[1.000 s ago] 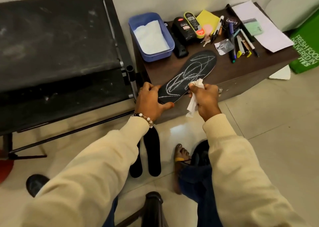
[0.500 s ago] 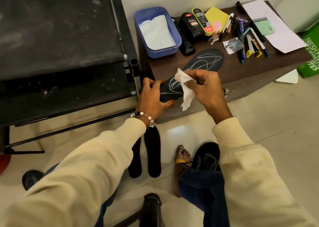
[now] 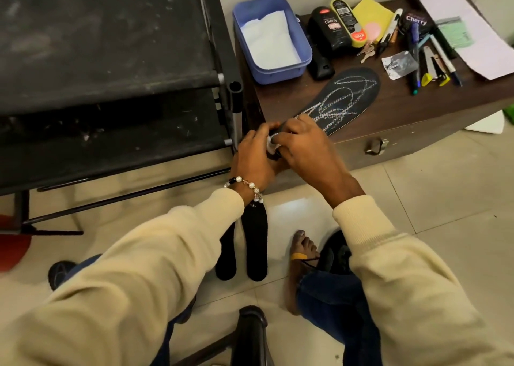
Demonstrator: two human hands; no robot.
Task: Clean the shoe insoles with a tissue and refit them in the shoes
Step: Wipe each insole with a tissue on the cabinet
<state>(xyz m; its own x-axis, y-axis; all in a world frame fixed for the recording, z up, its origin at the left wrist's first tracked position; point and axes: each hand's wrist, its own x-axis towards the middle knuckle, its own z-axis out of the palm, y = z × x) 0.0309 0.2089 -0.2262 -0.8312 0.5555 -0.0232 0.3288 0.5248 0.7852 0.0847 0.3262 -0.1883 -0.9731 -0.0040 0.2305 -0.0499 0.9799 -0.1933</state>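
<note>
Here, tub: the blue tub (image 3: 304,48) on the bench (image 3: 389,109) holds white tissue sheets (image 3: 269,42).
Hands: left hand (image 3: 254,157) grips the chalk-marked insole (image 3: 345,98) heel; right hand (image 3: 303,145) fingers pinch a tissue (image 3: 271,143) there.

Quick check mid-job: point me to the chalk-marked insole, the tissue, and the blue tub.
chalk-marked insole (image 3: 351,97): head view, on its scribbled upper face near the toe end.
tissue (image 3: 271,142): head view, on the white wad showing between the two hands.
blue tub (image 3: 307,47): head view, on its right wall.
</note>
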